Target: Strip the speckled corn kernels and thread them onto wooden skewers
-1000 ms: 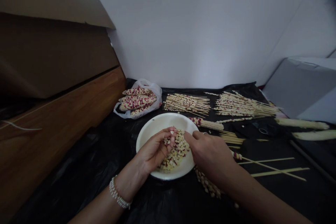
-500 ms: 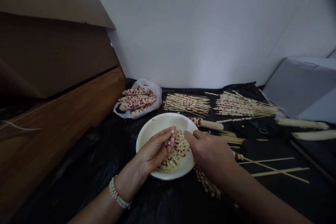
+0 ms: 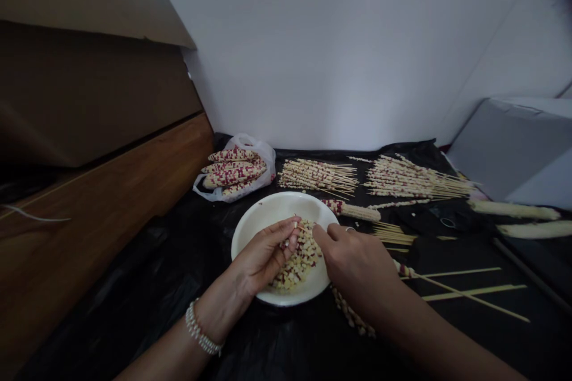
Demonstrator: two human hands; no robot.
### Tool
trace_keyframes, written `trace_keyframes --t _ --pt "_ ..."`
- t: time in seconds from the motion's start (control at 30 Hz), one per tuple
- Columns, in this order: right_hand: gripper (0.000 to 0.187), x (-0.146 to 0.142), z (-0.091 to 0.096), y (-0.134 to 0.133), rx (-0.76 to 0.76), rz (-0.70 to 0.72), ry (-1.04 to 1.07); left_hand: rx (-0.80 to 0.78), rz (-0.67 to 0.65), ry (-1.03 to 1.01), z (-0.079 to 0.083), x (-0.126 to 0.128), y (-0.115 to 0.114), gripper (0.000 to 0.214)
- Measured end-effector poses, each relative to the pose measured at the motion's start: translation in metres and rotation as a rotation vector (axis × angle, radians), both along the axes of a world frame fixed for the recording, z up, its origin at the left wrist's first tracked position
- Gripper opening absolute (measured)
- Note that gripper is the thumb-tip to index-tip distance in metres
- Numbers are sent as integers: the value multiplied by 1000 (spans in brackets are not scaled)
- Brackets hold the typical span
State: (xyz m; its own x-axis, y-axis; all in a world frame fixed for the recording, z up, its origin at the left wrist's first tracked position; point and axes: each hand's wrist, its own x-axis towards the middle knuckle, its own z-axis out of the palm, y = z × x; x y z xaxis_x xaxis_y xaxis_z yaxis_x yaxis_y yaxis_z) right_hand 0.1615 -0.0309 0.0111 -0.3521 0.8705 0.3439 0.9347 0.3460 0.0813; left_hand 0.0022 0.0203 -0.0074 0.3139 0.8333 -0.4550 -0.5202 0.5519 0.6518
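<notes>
Both yr hands are at the white bowl (image 3: 248,223): L hand (image 3: 264,256) pinches a pale kernel (image 3: 295,224) at the tip of the skewer (image 3: 469,297); R hand (image 3: 353,257) has its grip clenched round the stick, strung kernels (image 3: 403,269) showing past it. R hand overhangs bowl's R rim, w/ part-stripped cob (image 3: 357,212) just beyond. Black sheet (image 3: 156,286) stretches from bowl's L edge to wood panel (image 3: 116,190), yr roomiest side.
</notes>
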Motion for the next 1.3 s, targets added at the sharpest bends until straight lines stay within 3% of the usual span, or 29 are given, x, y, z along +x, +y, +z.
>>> trace_keyframes --t 0.57,0.83,1.13,1.3 --pt "17 5 -6 8 -101 -27 123 -80 10 -150 -3 -1 3 14" --pt "17 5 -3 6 -53 -24 100 -53 102 -101 -1 -1 2 13" --pt "19 4 -7 5 61 46 99 -5 55 -49 -1 0 0 11" --pt "17 3 -6 2 52 58 97 16 7 -32 1 1 0 9"
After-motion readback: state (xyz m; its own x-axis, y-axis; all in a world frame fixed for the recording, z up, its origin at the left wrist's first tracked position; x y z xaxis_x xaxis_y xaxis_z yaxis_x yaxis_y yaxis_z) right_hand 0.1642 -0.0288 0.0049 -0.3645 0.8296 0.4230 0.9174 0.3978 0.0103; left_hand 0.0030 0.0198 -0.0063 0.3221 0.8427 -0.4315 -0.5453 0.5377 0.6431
